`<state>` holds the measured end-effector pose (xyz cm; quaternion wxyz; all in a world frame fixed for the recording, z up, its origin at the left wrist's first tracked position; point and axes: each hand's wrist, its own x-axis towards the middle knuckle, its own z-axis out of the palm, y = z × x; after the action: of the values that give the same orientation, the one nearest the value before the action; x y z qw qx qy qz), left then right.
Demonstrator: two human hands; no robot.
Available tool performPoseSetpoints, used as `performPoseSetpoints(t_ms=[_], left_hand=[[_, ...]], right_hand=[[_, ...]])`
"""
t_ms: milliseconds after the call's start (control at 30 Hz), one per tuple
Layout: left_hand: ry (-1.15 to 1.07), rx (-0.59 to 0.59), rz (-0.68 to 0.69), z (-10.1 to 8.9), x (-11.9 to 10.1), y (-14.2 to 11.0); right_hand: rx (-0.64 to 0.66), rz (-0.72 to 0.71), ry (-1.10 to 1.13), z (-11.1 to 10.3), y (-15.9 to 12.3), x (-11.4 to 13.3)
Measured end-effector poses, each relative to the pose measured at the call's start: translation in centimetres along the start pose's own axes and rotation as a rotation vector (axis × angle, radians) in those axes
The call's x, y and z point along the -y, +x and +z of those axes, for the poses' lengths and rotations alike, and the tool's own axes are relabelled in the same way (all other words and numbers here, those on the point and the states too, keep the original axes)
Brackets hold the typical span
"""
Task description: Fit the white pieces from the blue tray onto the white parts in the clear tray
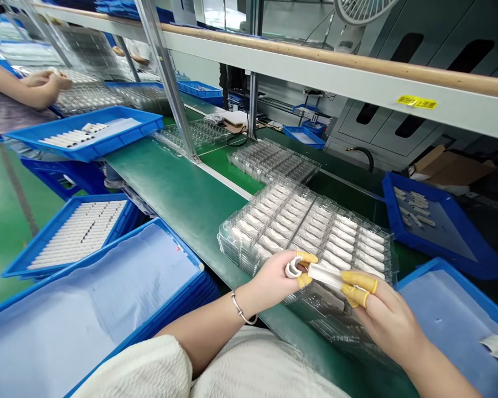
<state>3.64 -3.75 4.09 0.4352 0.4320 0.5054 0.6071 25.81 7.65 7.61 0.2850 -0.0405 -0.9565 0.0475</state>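
Observation:
My left hand point(276, 282), with yellow finger cots on its thumb and finger, is closed on a white curved shell piece point(292, 268) seen end-on. Yellow cots also cover fingertips of my right hand point(388, 312), which pinches a white elongated piece point(324, 276) by its right end. The left end of that piece points toward my left fingertips; whether it touches them I cannot tell. Just beyond both hands lies a stack of clear plastic trays point(237, 255), its top one filled with rows of white pieces point(306, 221).
Sheet-lined blue trays flank me, one on the left point(157, 326) and one on the right point(452, 309). Another blue tray point(72, 268) holds rows of white tubes. A metal post point(166, 77) and wood-edged shelf point(336, 58) stand across the green bench point(166, 182). A co-worker's hands point(50, 82) are at far left.

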Motion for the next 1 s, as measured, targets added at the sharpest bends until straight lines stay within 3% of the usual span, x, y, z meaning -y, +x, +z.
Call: performPoseSetpoints(t_ms=[100, 233, 333, 400, 467, 567, 667, 733, 833, 1000], left_hand=[[0.128, 0.004, 0.083, -0.4, -0.6, -0.1], [0.164, 0.022, 0.168, -0.8, -1.1, -0.2], [-0.001, 0.032, 0.029, -1.0, -0.8, -0.2], [-0.074, 0.001, -0.078, -1.1, -0.5, -0.2], [-0.089, -0.037, -0.138, -1.4, -0.4, 0.0], [-0.075, -0.066, -0.175, -1.9, -0.5, 0.3], [-0.090, -0.046, -0.173, -2.1, -0.7, 0.6], [-0.108, -0.033, -0.167, -2.2, -0.7, 0.6], [-0.123, -0.018, -0.173, -2.4, -0.6, 0.7], [-0.144, -0.011, -0.207, -2.8, -0.3, 0.9]], right_hand=[[-0.025, 0.085, 0.079, 0.2, 0.1, 0.3], [0.016, 0.517, 0.471, 0.5, 0.8, 0.7], [0.116, 0.844, 0.840, 0.9, 1.3, 0.5], [0.139, 0.934, 0.878, 1.1, 1.4, 0.2], [0.085, 0.877, 0.683, 1.4, 1.6, 0.2], [0.037, 0.530, 0.222, 1.7, 2.3, 0.9], [0.095, 0.211, -0.123, 2.3, 3.5, 1.7], [0.129, 0.135, -0.260, 2.9, 4.2, 1.9], [0.177, 0.096, -0.289, 4.1, 5.2, 1.4], [0.240, 0.128, -0.104, 5.8, 6.1, 0.7]])
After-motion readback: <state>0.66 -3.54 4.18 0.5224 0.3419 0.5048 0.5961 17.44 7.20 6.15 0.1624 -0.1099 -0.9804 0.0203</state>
